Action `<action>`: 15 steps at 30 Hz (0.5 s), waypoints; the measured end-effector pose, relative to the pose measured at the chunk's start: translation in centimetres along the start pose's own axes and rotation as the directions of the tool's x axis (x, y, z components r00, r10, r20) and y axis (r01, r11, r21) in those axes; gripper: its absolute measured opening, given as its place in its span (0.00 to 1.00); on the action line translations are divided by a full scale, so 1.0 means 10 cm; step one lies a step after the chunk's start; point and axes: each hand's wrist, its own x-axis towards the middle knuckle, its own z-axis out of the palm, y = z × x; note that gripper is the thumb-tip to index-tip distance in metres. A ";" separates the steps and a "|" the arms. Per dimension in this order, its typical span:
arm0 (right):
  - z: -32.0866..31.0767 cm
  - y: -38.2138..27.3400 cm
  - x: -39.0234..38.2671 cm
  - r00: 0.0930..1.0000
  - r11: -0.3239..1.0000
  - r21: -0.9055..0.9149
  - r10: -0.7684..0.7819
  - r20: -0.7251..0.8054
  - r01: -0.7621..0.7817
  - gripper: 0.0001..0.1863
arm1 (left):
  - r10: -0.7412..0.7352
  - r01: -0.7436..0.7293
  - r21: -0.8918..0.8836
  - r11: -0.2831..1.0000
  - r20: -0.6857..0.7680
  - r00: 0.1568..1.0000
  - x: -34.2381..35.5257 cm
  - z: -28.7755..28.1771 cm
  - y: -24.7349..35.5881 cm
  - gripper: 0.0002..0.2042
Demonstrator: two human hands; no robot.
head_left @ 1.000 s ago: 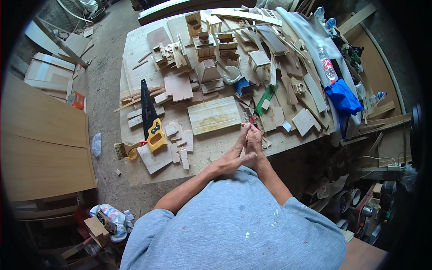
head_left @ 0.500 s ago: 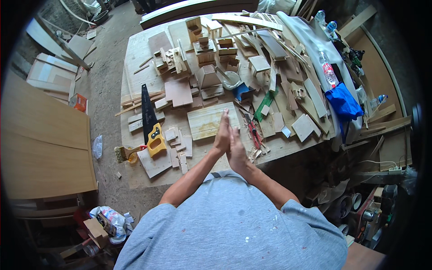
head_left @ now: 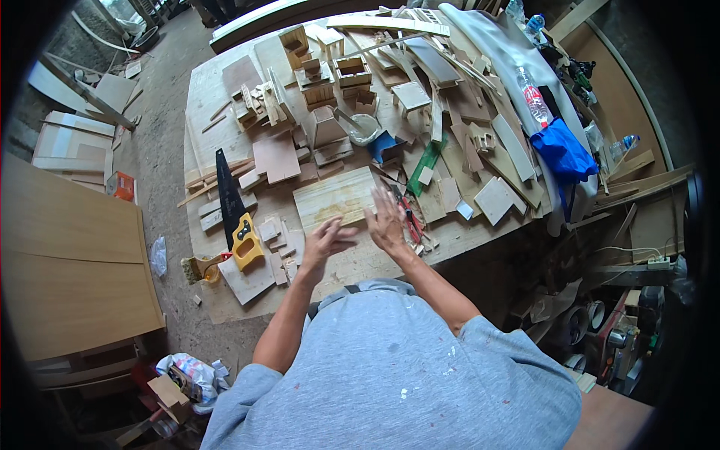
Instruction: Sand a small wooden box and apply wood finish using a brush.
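Note:
My left hand (head_left: 326,240) is open and empty, fingers loosely spread, at the front edge of a light wooden board (head_left: 330,196). My right hand (head_left: 385,221), also open with nothing in it, is over the board's right side, beside red-handled pliers (head_left: 411,225). Left of them lie small wood offcuts (head_left: 270,229), a handsaw with a yellow handle (head_left: 244,240) and a brush (head_left: 191,266). Behind the board are a pale square panel (head_left: 276,156) and a white bucket with a stick (head_left: 364,129).
The worktable (head_left: 330,262) carries small wooden boxes (head_left: 352,73), stools (head_left: 411,97) and many strips. A blue bag (head_left: 562,154) and a plastic bottle (head_left: 532,97) sit at its right. Large panels (head_left: 75,262) stand at the left beside the concrete floor (head_left: 161,105).
My hands, pressed together before, have separated: the left moved left and down, the right stayed to the right, fingers now apart. The view has shifted slightly.

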 end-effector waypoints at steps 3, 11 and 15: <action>0.02 0.31 -0.17 0.995 0.997 -0.039 0.063 0.074 -0.061 0.36 | 0.082 0.006 0.223 0.975 -0.384 0.920 -0.17 -0.74 -0.43 0.18; -0.13 0.28 -0.20 0.988 0.980 -0.151 -0.113 0.107 0.129 0.29 | 0.410 0.163 0.589 0.791 -0.709 0.574 -0.55 -1.22 -0.81 0.27; -0.15 0.28 0.05 0.985 0.978 -0.125 -0.160 0.071 0.168 0.25 | 0.460 0.070 0.701 0.710 -0.537 0.707 -0.36 -0.82 -0.56 0.21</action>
